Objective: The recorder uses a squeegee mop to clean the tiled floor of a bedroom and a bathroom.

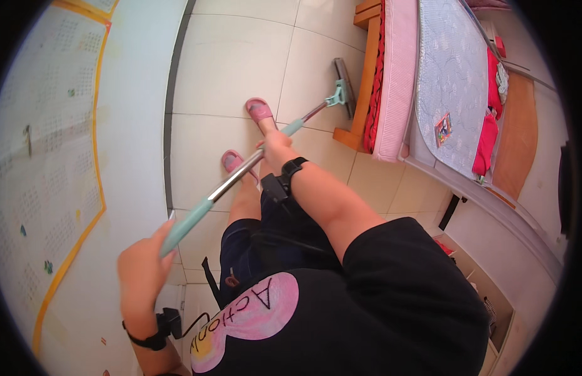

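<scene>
A mop with a silver pole and pale green grips slants from the lower left to the upper right. My left hand is closed round the green top end of its handle, close to the wall. Farther down the pole, my right hand wraps round it beside the lower green grip. The long, narrow mop head rests on the tiled floor next to the bed's wooden leg. Its underside is hidden. Each of my wrists wears a black strap with a small box.
At right stands a bed with a wooden frame, a pink-edged mattress and a pale blue quilted cover. On the left wall hangs a calendar sheet with an orange border. My feet wear pink slippers near the pole.
</scene>
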### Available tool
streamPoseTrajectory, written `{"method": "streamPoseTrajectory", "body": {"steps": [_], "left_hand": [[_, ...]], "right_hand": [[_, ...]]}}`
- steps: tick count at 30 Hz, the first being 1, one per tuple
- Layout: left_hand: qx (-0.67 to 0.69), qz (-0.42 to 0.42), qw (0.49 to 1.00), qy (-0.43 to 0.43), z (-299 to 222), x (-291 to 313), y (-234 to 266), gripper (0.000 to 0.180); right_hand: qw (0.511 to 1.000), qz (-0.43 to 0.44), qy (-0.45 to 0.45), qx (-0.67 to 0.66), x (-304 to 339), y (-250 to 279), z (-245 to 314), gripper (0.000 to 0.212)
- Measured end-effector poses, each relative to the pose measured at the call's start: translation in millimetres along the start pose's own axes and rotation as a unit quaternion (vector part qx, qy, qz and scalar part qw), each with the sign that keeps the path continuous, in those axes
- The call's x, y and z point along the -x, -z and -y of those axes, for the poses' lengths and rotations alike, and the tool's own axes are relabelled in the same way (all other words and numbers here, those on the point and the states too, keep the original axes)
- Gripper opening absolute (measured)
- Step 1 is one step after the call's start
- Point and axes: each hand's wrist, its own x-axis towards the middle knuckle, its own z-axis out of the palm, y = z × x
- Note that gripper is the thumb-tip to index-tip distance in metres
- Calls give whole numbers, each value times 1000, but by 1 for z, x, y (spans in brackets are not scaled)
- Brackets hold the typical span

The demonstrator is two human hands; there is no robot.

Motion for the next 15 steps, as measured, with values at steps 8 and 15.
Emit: {"method": "streamPoseTrajectory", "body": {"steps": [8,15], "left_hand": [[38,-46,985,161,69,201,71,54],[70,17,968,242,-21,214,98,38]], "right_hand": [[964,239,-85,79,220,-34,-87,45],[961,206,-155,-103,107,-58,-106,17]]}}
